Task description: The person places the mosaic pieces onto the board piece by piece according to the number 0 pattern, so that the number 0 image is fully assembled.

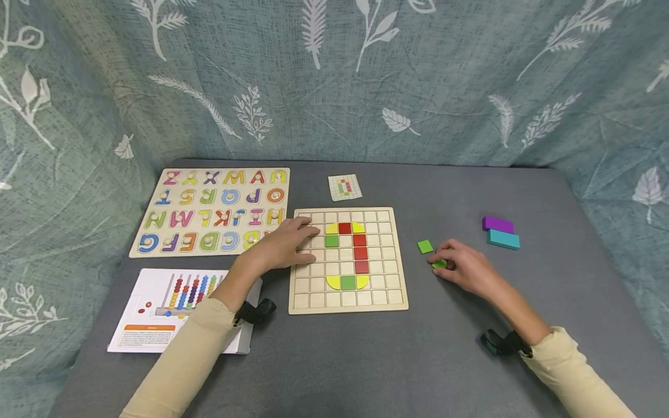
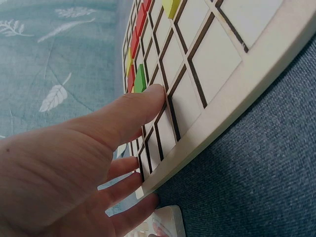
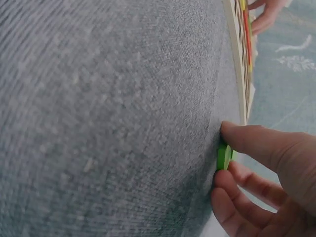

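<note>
A wooden grid board lies flat on the table. Red square tiles, green square tiles and yellow rounded corner tiles fill some of its cells. My left hand rests on the board's left edge, its fingers spread and thumb on the grid. Right of the board, my right hand pinches a green square tile between thumb and fingers, at the tabletop. Just beyond those fingers lies another green square tile.
Behind the board is a small pattern card. An alphabet puzzle board and a white box with an abacus picture lie at left. Purple and teal blocks sit at right. A leaf-patterned curtain hangs behind.
</note>
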A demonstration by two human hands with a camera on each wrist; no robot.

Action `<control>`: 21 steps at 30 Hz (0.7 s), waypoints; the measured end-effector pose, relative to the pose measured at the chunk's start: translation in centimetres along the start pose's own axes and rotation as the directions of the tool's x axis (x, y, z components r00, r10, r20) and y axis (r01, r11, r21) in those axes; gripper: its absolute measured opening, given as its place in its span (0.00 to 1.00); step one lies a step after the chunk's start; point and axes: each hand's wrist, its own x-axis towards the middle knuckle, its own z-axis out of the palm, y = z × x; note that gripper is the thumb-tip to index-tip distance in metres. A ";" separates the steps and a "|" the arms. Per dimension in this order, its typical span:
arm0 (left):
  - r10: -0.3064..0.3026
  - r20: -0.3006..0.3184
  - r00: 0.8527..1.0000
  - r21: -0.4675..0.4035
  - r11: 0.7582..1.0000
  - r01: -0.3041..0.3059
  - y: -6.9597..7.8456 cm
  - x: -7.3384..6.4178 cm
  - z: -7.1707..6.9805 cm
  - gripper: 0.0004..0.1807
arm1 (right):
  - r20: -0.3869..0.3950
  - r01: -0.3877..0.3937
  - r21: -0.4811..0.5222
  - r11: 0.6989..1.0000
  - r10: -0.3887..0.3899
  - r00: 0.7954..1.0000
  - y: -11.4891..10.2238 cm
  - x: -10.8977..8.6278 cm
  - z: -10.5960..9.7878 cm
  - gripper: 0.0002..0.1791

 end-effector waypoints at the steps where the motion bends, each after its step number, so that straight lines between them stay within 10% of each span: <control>1: -0.001 0.001 1.000 -0.001 1.000 0.001 0.0 0.0 0.0 0.34 | -0.002 0.002 0.009 1.000 -0.002 1.000 0.1 0.0 0.0 0.10; 21: 0.017 -0.011 1.000 0.002 1.000 -0.017 -0.1 0.0 0.1 0.34 | 0.017 0.100 -0.051 0.994 -0.099 0.995 0.2 -0.6 -0.5 0.14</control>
